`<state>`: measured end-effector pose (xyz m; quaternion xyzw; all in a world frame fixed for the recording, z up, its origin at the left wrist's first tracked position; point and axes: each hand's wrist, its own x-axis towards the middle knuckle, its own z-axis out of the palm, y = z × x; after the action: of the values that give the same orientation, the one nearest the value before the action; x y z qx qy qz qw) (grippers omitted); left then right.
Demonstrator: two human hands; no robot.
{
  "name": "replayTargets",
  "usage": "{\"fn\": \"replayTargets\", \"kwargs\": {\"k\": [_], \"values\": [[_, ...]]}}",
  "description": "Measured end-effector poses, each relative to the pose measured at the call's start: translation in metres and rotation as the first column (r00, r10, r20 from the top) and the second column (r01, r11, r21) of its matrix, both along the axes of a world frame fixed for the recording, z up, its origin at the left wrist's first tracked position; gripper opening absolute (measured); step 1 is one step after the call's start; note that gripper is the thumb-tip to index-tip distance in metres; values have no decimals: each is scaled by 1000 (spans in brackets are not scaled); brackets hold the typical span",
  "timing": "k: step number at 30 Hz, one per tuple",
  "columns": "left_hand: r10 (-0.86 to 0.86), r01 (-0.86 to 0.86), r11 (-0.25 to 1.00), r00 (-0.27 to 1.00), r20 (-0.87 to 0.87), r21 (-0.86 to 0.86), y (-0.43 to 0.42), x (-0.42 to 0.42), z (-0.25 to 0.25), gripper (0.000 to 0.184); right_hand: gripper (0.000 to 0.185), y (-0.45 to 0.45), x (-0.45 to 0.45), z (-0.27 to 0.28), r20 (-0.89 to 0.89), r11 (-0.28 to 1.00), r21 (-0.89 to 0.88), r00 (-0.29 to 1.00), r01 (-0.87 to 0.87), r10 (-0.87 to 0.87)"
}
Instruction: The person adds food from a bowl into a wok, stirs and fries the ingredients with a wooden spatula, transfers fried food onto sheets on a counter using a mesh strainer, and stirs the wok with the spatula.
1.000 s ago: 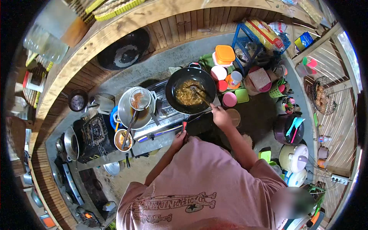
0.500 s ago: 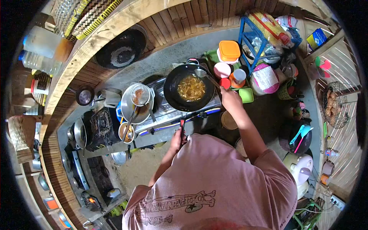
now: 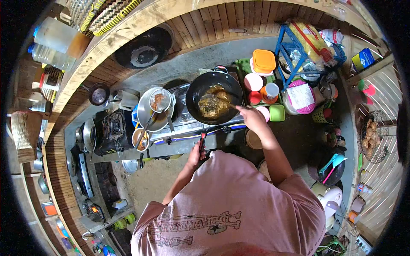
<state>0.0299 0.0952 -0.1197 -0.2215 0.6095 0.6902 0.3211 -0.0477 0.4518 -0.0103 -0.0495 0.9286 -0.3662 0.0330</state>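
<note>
Wok (image 3: 197, 87): black, round, deep, upright on the right part of the stove (image 3: 183, 112). Long handle (image 3: 202, 137), red and black, points to the near side, slightly left; small loop handle (image 3: 221, 68) on the far rim. Food (image 3: 209, 111): golden-brown, shredded-looking strands, glossy, loosely piled around the wok's middle and near side, bare black wall showing around it. Ladle (image 3: 230, 104): slanted, shaft crossing the right rim, head down in the food, its shape hidden.
</note>
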Motion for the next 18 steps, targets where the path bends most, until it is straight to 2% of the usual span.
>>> {"fn": "replayTargets", "kwargs": {"k": [2,3,4,6,7,8,11,12,14,15,18], "values": [[-5,5,1000,1000,4,-9,0,0,0,52,41,8,-6,-16,-241,975,186,968,123,-76],[-12,12,1000,1000,2,20,-3,-1,-3,52,35,12,-11,-3,-138,980,149,985,129,-109],[-18,18,999,1000,2,48,-5,0,-5,53,35,13,-15,-3,-137,980,152,985,125,-105],[-32,32,998,999,-5,51,-7,0,-9,53,29,14,-21,-6,73,971,110,972,213,-221],[-50,50,997,999,-12,50,-7,-1,-10,54,28,12,-20,-14,83,969,111,969,221,-231],[-45,45,997,999,-13,56,-8,-2,-10,54,30,10,-21,-35,125,971,105,966,213,-225],[-16,16,999,1000,16,-33,-8,-1,-8,55,33,5,-16,-64,89,994,-40,991,104,-100],[49,-47,999,996,79,-27,-4,-2,-4,54,33,4,-14,-57,142,997,-47,988,65,-58],[-18,17,998,1000,-21,-69,-5,-1,2,52,34,-1,-6,-25,145,999,-41,989,9,-3],[5,-5,997,1000,-4,-79,-5,1,3,51,34,1,-1,-14,162,999,-20,986,-39,42],[61,-60,996,998,17,-60,-3,-2,16,49,35,5,-3,2,101,998,13,993,-66,64]]}}
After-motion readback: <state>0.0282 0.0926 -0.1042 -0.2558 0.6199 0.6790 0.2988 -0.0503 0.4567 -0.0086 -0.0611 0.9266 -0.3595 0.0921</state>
